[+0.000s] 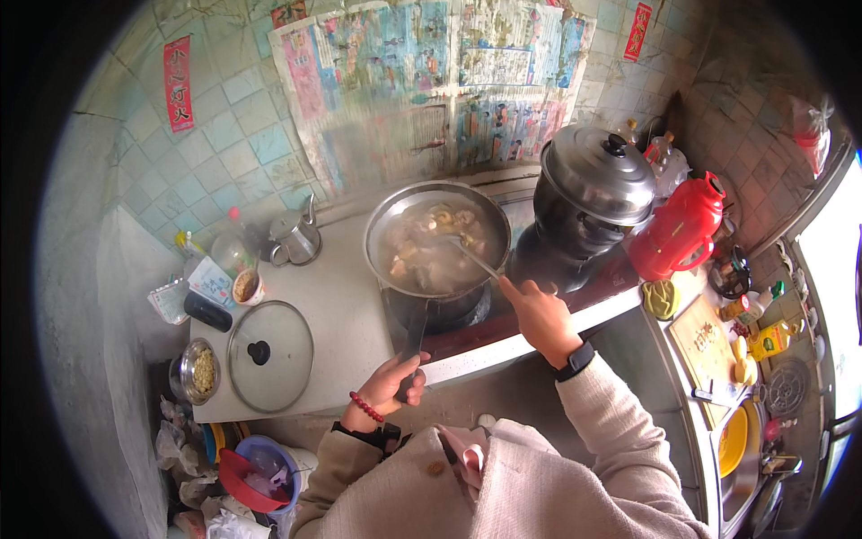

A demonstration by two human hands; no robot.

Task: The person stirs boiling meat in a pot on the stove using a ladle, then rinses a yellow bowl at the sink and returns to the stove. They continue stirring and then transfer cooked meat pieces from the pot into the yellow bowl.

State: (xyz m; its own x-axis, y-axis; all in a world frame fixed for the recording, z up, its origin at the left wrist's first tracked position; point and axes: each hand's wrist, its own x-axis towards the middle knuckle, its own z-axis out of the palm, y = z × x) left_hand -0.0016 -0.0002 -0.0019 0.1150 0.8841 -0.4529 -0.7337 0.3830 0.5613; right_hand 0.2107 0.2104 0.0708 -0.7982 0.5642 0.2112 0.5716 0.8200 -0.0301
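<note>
A deep metal frying pan (381,221) sits on the stove, holding pieces of food in cloudy, steaming liquid. My left hand (391,384) is wrapped round the pan's dark handle (415,331). In my right hand (544,322) is a long-handled metal cooking utensil (483,263), gripped near its end with the index finger stretched along it. The utensil reaches over the pan's right side into the food; its head is partly sunk, so whether it is a spoon or a spatula cannot be told. Steam softens the view of the pan's contents.
Right of the pan stands a large lidded steel pot (594,189), then a red thermos flask (678,229). On the left counter lie a glass lid (285,355), a bowl of pale pieces (186,375) and a metal kettle (296,238). A cutting board (696,337) is far right.
</note>
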